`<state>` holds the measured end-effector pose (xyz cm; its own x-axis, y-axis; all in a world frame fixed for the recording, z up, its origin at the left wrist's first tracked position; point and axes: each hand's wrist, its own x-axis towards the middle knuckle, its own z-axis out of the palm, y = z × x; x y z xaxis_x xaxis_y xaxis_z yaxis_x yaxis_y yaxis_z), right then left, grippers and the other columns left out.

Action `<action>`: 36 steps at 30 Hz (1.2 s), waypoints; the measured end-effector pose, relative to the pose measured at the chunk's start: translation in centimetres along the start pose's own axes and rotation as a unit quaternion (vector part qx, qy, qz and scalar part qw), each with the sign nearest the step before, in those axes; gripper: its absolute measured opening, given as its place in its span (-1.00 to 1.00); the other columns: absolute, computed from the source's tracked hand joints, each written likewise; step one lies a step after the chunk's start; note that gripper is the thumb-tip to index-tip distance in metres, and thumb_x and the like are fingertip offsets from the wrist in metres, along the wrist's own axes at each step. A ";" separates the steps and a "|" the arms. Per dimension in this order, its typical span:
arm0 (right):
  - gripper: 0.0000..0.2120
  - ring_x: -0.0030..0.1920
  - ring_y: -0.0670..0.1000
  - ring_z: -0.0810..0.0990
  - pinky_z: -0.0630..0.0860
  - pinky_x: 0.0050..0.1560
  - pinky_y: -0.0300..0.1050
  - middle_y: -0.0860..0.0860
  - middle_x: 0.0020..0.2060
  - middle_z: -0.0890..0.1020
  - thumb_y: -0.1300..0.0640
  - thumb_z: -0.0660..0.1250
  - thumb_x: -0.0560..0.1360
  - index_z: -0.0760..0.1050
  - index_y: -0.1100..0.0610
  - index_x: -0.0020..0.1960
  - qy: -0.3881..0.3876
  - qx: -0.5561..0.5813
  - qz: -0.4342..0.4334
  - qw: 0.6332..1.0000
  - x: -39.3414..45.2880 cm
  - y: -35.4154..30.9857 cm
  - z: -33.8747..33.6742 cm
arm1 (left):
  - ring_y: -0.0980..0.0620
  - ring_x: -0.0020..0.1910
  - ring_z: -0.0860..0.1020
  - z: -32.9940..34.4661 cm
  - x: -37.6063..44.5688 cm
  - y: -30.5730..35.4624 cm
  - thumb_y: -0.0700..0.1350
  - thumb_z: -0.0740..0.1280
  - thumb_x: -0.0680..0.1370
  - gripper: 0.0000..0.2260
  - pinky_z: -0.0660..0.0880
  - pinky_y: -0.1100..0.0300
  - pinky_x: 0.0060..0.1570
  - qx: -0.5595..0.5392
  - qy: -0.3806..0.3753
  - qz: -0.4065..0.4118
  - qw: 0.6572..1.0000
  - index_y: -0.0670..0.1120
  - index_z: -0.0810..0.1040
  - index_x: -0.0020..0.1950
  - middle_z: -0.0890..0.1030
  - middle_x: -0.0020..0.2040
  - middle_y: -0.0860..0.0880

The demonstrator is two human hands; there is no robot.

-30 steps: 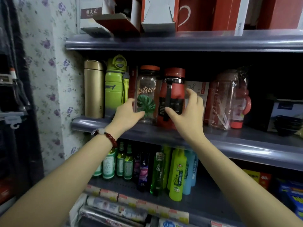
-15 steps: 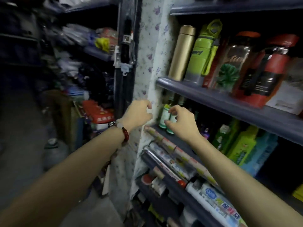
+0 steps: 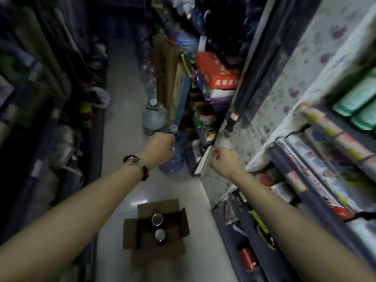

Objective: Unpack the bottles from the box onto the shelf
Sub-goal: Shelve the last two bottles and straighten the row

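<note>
An open cardboard box (image 3: 179, 220) stands on the pale floor below me, flaps spread. Two bottles stand inside it, seen from above: one with a dark round top (image 3: 157, 219) and one with a pale cap (image 3: 160, 234). My left hand (image 3: 159, 148), with a bead bracelet on the wrist, hangs above the aisle floor with fingers loosely curled and nothing in it. My right hand (image 3: 225, 161) is beside it near the shelf end, fingers curled, holding nothing. Both hands are well above the box. The shelf (image 3: 317, 180) runs along the right.
Two large water jugs (image 3: 153, 119) (image 3: 175, 159) stand on the floor ahead, by stacked boxes (image 3: 215, 72). Wrapped rolls and green bottles (image 3: 358, 98) fill the right shelves. Dark shelving lines the left side of the narrow aisle.
My hands have left the bottles on the middle shelf and dropped away. My view has swung left and down, from the shelf to the aisle floor and the box.
</note>
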<state>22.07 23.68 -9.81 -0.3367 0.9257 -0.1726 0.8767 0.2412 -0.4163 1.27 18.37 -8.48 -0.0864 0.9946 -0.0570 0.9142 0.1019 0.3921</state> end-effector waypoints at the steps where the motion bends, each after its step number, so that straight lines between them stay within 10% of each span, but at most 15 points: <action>1: -0.87 -0.01 0.22 0.56 0.41 -0.16 -0.07 0.21 -0.07 0.60 0.15 0.33 0.46 0.47 0.19 -0.05 -0.025 -0.003 -0.003 1.000 0.6 0.3 2.3 | -0.23 0.03 0.58 1.6 -0.5 -1.6 -0.23 0.32 0.49 -0.83 0.52 -0.03 0.00 -0.004 -0.010 -0.029 1.000 -0.24 0.56 0.05 0.62 0.01 -0.25; 11: -0.71 0.13 0.13 0.53 0.44 0.02 -0.11 0.15 0.12 0.56 0.11 0.33 0.50 0.50 0.21 0.18 -0.164 -0.017 -0.041 0.986 5.2 7.6 25.8 | -0.12 0.09 0.55 23.1 -3.8 -14.4 -0.08 0.34 0.51 -0.70 0.52 0.05 0.08 -0.027 -0.078 -0.187 0.979 -0.09 0.50 0.23 0.58 0.12 -0.14; 22: -0.77 -0.09 0.08 0.52 0.47 -0.11 -0.06 0.12 -0.10 0.59 0.05 0.35 0.50 0.50 0.23 -0.02 -0.114 0.086 -0.086 0.986 9.6 16.2 49.0 | 0.00 -0.18 0.50 48.5 -7.0 -22.8 0.15 0.35 0.49 -0.63 0.34 0.24 -0.33 -0.123 0.017 -0.257 0.958 -0.11 0.55 0.10 0.53 -0.16 -0.02; 36: -0.50 0.24 0.05 0.47 0.42 0.29 -0.02 0.09 0.23 0.48 -0.02 0.39 0.49 0.39 0.17 0.34 -0.082 0.214 -0.133 0.964 14.5 21.3 68.3 | -0.01 0.51 0.13 70.5 -6.7 -26.2 0.46 0.32 0.25 0.02 0.21 -0.02 0.45 -0.338 0.094 -0.312 0.883 0.06 0.00 0.56 0.16 0.54 0.02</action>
<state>12.38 22.33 -82.19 -0.6098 0.7814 -0.1329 0.5417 0.2885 -0.7895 5.80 7.72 -83.06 -0.6127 0.7194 -0.3273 0.2251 0.5558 0.8002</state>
